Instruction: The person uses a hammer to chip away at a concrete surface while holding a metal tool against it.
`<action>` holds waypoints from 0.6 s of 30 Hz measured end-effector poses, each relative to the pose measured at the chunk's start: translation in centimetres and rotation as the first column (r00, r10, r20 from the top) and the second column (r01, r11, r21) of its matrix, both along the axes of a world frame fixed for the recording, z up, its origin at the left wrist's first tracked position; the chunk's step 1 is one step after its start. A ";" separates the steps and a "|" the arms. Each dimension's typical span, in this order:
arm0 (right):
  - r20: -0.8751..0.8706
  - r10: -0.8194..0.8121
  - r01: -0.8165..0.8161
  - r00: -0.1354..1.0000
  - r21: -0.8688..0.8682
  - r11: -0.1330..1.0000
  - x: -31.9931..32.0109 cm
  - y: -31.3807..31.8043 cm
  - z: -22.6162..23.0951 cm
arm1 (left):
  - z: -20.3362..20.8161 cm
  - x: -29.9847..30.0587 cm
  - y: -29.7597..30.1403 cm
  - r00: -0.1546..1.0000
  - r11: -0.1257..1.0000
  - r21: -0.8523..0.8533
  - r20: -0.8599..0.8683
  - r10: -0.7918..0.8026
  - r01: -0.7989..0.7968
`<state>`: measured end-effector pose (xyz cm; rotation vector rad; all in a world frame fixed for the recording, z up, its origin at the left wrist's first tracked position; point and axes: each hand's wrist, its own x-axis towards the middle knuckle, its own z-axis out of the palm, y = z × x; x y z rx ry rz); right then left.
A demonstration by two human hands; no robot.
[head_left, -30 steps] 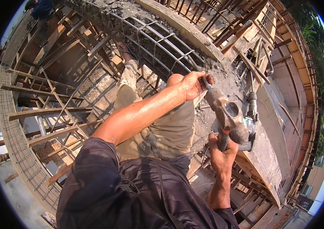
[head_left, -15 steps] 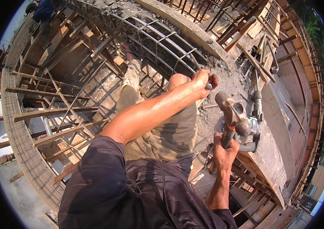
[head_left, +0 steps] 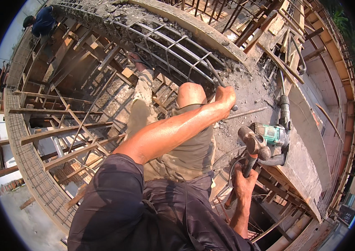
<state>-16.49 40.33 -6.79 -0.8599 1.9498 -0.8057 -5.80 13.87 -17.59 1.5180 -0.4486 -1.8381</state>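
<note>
My left hand (head_left: 226, 96) is closed around a steel chisel (head_left: 216, 74). The chisel's far part slants toward the end of an exposed rebar cage (head_left: 177, 45), and its rounded near end pokes out below my fist. Lower on the right, my right hand (head_left: 245, 180) grips the handle of a hammer (head_left: 253, 142), whose heavy head points up. Just beyond the hammer, a teal and grey power tool (head_left: 271, 133) with a long bit rests on the rough concrete (head_left: 255, 90). A loose metal rod (head_left: 245, 113) lies on that concrete, between the chisel and the power tool.
Wooden props and planks (head_left: 64, 131) crisscross an open drop at left, with a curved rebar strip (head_left: 31, 167) beyond. My foot (head_left: 137, 60) is braced among the timbers. Another person (head_left: 43, 23) is at the far left. Scrap boards (head_left: 282, 62) and upright bars stand at far right.
My left fist has closed tighter and turned, and the chisel's near end sits lower. The hammer has dropped nearer to me, uncovering more of the power tool. The view has shifted slightly.
</note>
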 end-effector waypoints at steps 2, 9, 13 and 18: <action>0.089 -0.101 0.103 0.991 -0.015 0.995 0.0 -0.5 1.6 | 2.3 -5.1 2.3 0.985 0.988 0.059 0.092 -0.147 0.142; 0.101 -0.140 0.144 0.985 -0.040 0.989 -1.8 1.9 1.3 | -2.8 -10.1 2.7 0.986 0.997 0.065 0.163 0.017 -0.028; 0.134 -0.176 0.165 0.975 0.088 0.982 -1.6 1.9 0.5 | -1.4 -4.3 0.0 0.889 0.913 0.119 -0.207 0.408 -0.391; 0.195 -0.170 0.142 0.966 0.148 0.979 -1.0 1.2 0.4 | 5.6 -1.4 4.2 0.865 0.942 0.258 -0.397 0.307 -0.216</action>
